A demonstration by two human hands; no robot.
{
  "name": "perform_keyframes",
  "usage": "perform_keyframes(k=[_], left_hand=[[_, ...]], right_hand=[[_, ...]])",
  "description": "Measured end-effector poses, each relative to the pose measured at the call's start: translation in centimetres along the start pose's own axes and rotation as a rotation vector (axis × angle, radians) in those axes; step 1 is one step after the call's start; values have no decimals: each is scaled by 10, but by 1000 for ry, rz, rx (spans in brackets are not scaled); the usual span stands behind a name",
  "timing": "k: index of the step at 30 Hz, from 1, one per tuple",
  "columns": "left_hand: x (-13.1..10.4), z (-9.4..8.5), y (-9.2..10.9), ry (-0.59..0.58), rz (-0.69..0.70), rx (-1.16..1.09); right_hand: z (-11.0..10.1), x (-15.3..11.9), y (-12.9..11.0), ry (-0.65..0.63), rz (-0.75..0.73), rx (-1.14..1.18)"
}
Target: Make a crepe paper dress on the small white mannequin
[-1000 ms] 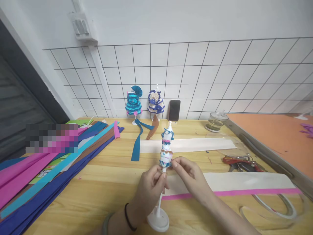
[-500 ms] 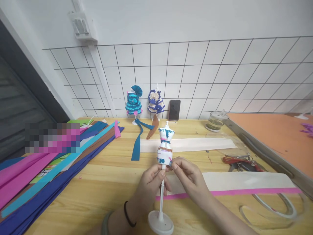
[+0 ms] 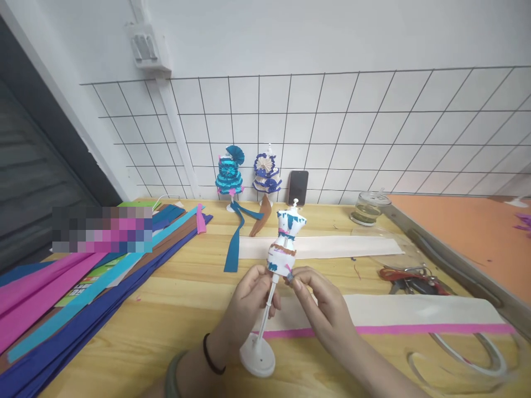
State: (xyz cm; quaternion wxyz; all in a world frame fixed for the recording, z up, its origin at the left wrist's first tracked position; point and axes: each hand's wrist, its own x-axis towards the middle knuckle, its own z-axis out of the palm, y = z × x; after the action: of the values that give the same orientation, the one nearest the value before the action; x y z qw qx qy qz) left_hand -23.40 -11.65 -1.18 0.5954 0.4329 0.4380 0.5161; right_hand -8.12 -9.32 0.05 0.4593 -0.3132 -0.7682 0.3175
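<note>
A small white mannequin [image 3: 284, 243] on a white stand [image 3: 258, 355] leans with its top to the right. Scraps of teal, pink and brown paper cling to its body. My left hand [image 3: 249, 298] is closed around the lower edge of the torso and the top of the pole, its fingertips partly hidden behind. My right hand [image 3: 321, 298] pinches a small greyish-blue scrap at the torso's lower right edge. Behind my right hand lies a cream strip [image 3: 415, 309] with a pink border.
Colourful paper strips [image 3: 103, 287] cover the left side. Two decorated mannequins, one teal [image 3: 229, 176] and one blue and cream [image 3: 266, 174], stand at the back beside a phone [image 3: 297, 187]. A glass jar [image 3: 369, 209], keys [image 3: 423, 283] and clear tape [image 3: 468, 354] are right.
The mannequin has tilted, its top going right and its base swinging left and up. Both hands stay at its lower torso, and the view has shifted slightly.
</note>
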Motion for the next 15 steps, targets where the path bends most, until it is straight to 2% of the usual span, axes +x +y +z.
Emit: perform_keyframes(k=[5, 8, 12, 15], left_hand=[[-2, 3, 6, 29, 101, 159], [-3, 2, 10, 80, 150, 336], [-5, 1, 12, 188, 319, 732], [-7, 2, 12, 206, 373, 812]], right_hand=[[1, 2, -5, -8, 21, 6], [3, 1, -5, -48, -50, -16], [6, 0, -4, -56, -154, -65], [7, 0, -3, -58, -187, -75]])
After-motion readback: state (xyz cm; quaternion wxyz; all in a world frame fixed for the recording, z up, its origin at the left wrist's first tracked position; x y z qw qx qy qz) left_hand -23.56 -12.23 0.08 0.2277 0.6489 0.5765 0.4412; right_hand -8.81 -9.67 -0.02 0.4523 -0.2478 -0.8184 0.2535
